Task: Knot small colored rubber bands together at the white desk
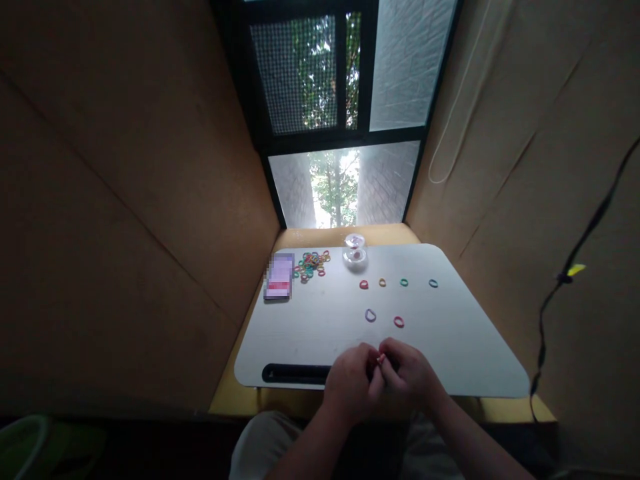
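My left hand [353, 379] and my right hand [407, 368] meet above the front edge of a white table [300, 333]. Both are closed, their fingertips pinched together around a small pale red bit [381, 359], mostly hidden by the fingers. Just beyond my hands lie a purple elastic hair band [370, 315], bent out of round, and a pink-red band [399, 321]. Further back is a spaced row: a red band [364, 284], a yellow band [383, 282], a green band [404, 283] and a blue-grey band [433, 283].
A heap of multicoloured bands [313, 263] lies at the back left, beside a phone [279, 277]. An open clear round container [355, 257] stands at the back edge. A black slot [295, 374] runs along the table's front. Walls flank both sides; a dark cable [543, 327] hangs at right.
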A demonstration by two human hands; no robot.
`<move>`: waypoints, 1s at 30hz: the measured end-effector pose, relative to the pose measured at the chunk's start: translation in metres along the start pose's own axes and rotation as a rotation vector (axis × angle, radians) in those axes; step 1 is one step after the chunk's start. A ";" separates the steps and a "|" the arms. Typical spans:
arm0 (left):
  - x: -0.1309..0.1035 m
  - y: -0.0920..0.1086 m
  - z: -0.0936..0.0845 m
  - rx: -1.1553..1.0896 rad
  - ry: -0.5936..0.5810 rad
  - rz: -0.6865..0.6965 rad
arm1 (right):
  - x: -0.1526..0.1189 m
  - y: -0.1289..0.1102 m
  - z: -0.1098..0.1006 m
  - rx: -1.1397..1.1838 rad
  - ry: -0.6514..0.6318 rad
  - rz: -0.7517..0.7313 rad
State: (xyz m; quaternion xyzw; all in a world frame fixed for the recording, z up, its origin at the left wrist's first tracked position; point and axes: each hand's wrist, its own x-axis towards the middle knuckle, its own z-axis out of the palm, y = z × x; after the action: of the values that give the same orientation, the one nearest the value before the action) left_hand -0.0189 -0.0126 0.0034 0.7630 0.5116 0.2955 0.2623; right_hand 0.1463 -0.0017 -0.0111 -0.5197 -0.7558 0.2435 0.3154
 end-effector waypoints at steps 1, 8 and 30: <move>0.000 0.000 0.000 -0.003 0.001 -0.001 | 0.000 0.000 0.000 0.002 0.000 0.002; -0.003 0.003 -0.001 0.002 0.023 -0.038 | -0.002 -0.007 -0.003 -0.006 0.010 -0.003; -0.005 0.008 0.000 -0.003 0.059 -0.028 | -0.003 -0.007 -0.001 -0.052 0.055 -0.034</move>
State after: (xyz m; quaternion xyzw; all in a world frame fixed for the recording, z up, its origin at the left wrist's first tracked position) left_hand -0.0149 -0.0201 0.0082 0.7464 0.5291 0.3150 0.2525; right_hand 0.1437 -0.0065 -0.0060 -0.5211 -0.7616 0.2041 0.3266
